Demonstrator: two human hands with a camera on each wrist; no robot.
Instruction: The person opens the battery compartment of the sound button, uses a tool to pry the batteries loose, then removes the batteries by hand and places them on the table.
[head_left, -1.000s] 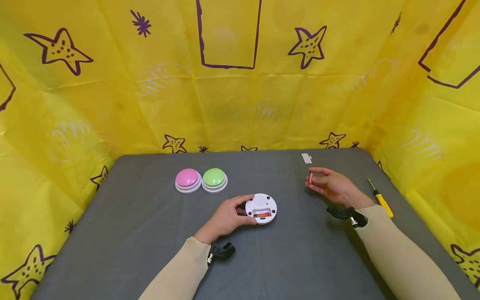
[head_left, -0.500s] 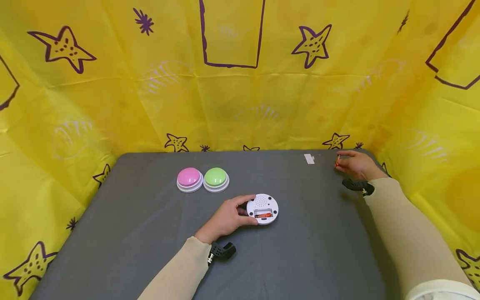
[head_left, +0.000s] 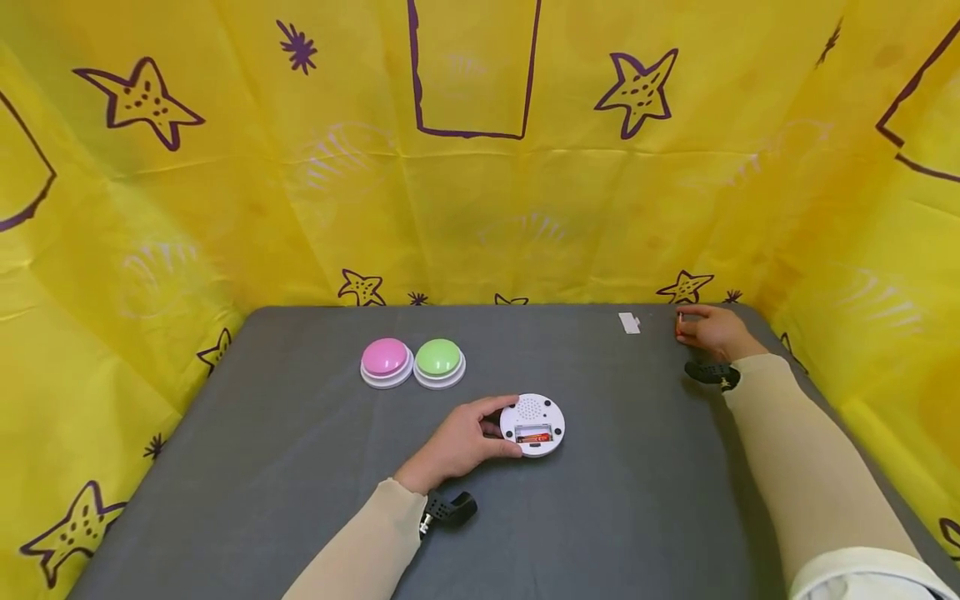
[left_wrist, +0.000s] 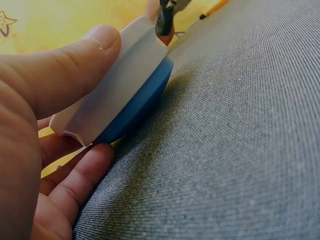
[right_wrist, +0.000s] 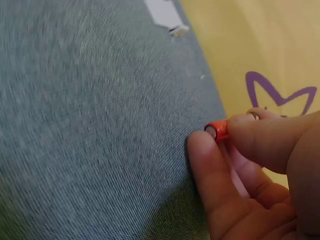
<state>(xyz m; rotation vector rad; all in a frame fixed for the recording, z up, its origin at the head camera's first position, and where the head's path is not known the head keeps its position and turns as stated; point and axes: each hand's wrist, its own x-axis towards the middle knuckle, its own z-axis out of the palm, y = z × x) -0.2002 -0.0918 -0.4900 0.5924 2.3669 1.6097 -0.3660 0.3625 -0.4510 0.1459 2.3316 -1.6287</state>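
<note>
My left hand point(head_left: 461, 442) grips a round white push button point(head_left: 529, 407) by its rim, its underside turned up. A blue dome point(left_wrist: 145, 102) shows below it in the left wrist view, just over the cloth. In its uncovered battery slot lies one red battery point(head_left: 534, 437); the other half of the slot looks bare. At the table's far right corner, my right hand point(head_left: 716, 331) pinches a second red battery point(right_wrist: 218, 130) between thumb and fingers, close to the cloth. A small white battery cover point(head_left: 629, 323) lies left of that hand.
A pink push button point(head_left: 386, 358) and a green push button point(head_left: 438, 358) stand side by side, dome up, on the grey-covered table point(head_left: 315, 467). A yellow-handled screwdriver point(left_wrist: 216, 7) lies beyond the left hand. Yellow patterned cloth point(head_left: 465, 225) walls the table.
My right hand has moved right and away from me to the far corner, carrying its battery, then lowered slightly. The left hand still holds the button in place. The view has shifted slightly.
</note>
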